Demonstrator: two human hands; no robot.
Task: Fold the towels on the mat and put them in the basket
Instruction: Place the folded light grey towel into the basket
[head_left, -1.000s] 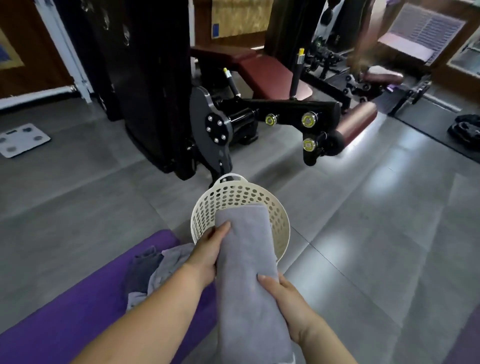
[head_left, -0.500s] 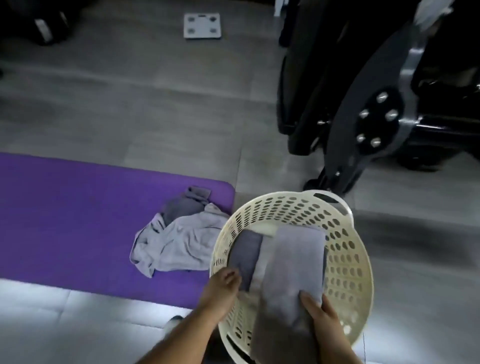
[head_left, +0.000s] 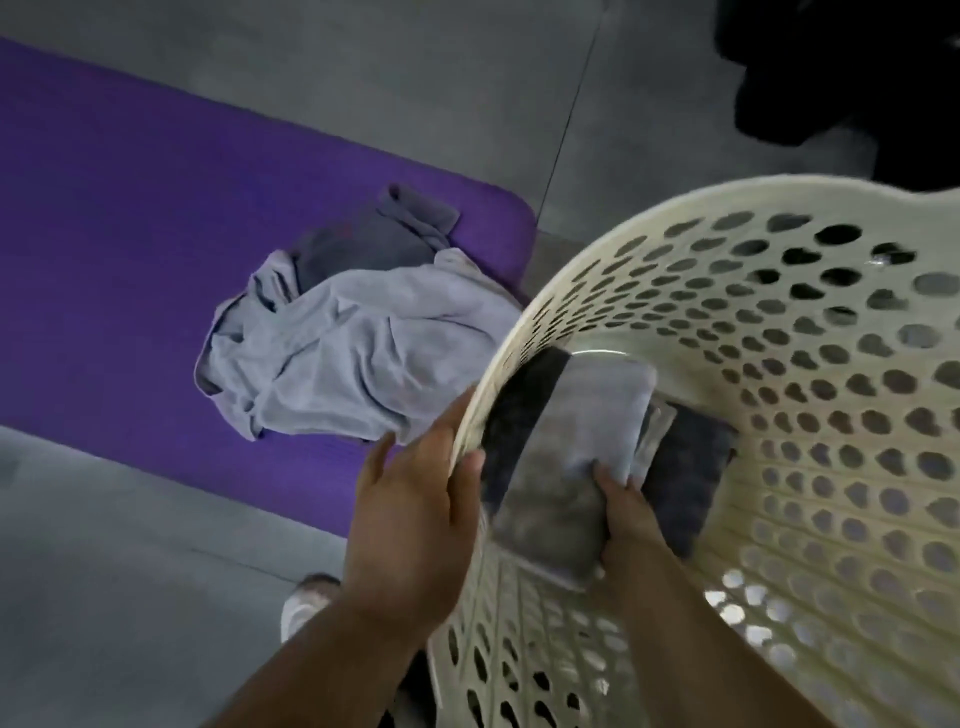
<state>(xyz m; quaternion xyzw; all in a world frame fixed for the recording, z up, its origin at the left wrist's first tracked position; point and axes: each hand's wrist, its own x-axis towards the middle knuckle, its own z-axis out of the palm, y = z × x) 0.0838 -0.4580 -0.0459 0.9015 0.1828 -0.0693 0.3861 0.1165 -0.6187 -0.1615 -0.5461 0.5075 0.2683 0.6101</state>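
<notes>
1. The right hand (head_left: 623, 512) is reaching down inside the basket (head_left: 519, 332). Its fingers are curling over the near end of a folded grey towel (head_left: 561, 467) and setting it on the bottom.
2. The left hand (head_left: 410, 499) is pinching the basket's rim, thumb inside and fingers outside, and seems to be steadying it.
3. Two folded dark towels (head_left: 685, 467) are lying in the basket, one on each side of the grey towel, so I'd say three are as good as done.
4. On the mat (head_left: 130, 208), a crumpled light towel (head_left: 353, 353) is lying partly over a crumpled dark towel (head_left: 363, 239), right up against the basket.
5. To my eye, the job is sitting past halfway. The grey towel needs releasing, then the two on the mat are waiting for folding and stowing.
</notes>
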